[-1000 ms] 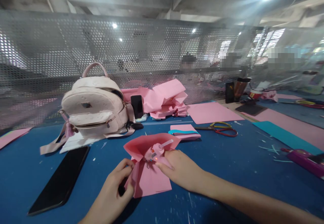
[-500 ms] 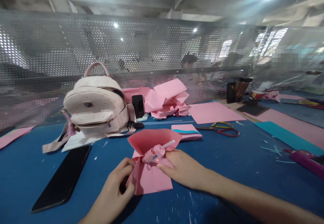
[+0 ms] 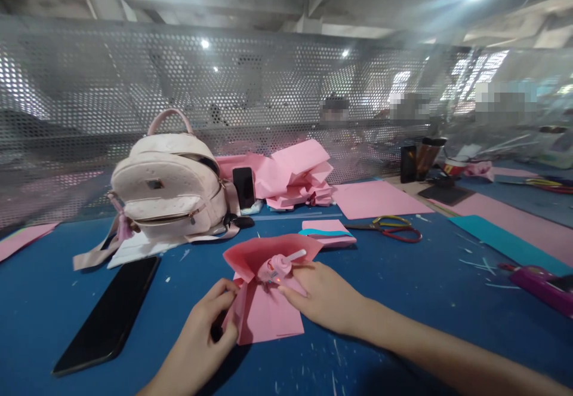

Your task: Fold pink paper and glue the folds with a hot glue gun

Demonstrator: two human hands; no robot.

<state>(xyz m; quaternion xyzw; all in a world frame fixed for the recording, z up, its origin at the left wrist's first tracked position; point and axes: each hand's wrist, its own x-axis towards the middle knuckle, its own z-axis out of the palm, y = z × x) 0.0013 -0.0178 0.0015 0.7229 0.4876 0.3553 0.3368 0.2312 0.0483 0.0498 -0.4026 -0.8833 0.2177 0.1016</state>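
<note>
- The blue tabletop [image 3: 403, 300] carries everything and is flecked with small paper scraps.
- A perforated metal screen [image 3: 134, 97] stands along its far edge.
- A pale pink backpack [image 3: 168, 190] sits upright at the far left, near the screen, with its straps trailing on the tabletop.
- A crumpled pile of pink sheets [image 3: 293, 175] lies just right of the backpack.
- A black phone [image 3: 110, 315] lies flat and face up in front of the backpack, left of the hands.
- The pink paper [image 3: 268, 318] lies in the near middle of the tabletop, between the two hands; its far part curls up into an open, cone-like flare.
- The right hand [image 3: 322, 297] is closed around a small pink glue gun [image 3: 277, 264], whose body rests on the paper at the base of the flare, with a pale glue stick jutting from its back.
- The left hand [image 3: 201, 336] pinches the paper's left edge, thumb and fingers pressed together on it.
- Scissors [image 3: 394, 229] with yellow and red handles lie well to the right, beyond the hands.
</note>
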